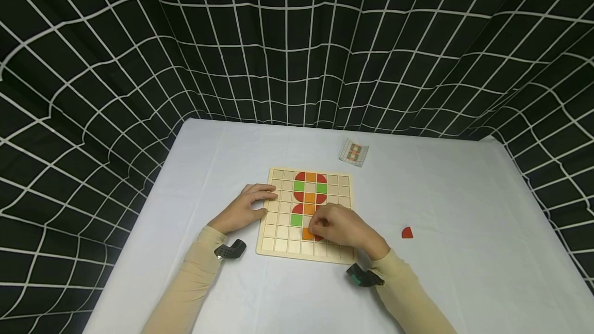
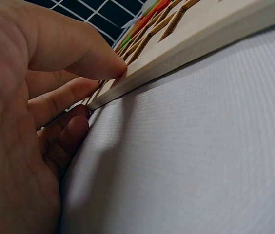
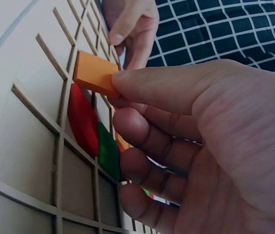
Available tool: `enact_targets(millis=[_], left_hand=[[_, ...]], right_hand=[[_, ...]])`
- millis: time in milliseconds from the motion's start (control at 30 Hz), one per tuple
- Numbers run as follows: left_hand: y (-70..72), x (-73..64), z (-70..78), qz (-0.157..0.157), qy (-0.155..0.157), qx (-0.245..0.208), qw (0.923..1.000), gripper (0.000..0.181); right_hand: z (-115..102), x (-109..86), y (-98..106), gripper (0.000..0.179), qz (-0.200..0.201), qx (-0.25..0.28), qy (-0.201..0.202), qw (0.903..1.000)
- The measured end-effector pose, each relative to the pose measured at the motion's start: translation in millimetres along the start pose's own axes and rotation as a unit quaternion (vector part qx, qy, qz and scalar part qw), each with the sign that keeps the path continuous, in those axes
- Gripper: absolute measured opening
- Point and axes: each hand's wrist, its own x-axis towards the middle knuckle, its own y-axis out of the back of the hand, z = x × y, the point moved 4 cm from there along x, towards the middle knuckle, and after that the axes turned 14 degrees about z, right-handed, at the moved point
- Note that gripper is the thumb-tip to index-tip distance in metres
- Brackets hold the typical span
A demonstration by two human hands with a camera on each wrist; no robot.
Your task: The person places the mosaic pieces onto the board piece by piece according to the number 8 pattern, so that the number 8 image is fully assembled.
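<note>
My right hand (image 1: 339,224) pinches an orange square tile (image 3: 94,74) between thumb and finger, low over the wooden grid board (image 1: 280,231). In the right wrist view the tile stands tilted against the board, beside a red quarter-round tile (image 3: 81,122) and a green square tile (image 3: 108,151). Red, green and orange tiles fill several cells up the middle of the board; my right hand hides some of them. My left hand (image 1: 243,207) rests at the board's left edge, its fingers extended and holding nothing. In the left wrist view its fingertips (image 2: 113,68) touch the wooden rim.
A loose red quarter-round tile (image 1: 407,233) lies on the white tablecloth (image 1: 445,195) right of the board. Behind the board is a small pattern card (image 1: 354,152). Dark curtains (image 1: 297,40) with a white grid hang around the back and sides of the table.
</note>
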Motion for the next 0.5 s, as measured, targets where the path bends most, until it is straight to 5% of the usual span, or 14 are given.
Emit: enact_targets(millis=[500], left_hand=[[1.3, -0.1, 1.5, 0.001, -0.001, 0.006, 1.0, 0.042]], right_hand=[[1.6, -1.5, -5.8, 0.014, 0.002, -0.04, -0.022, 0.999]])
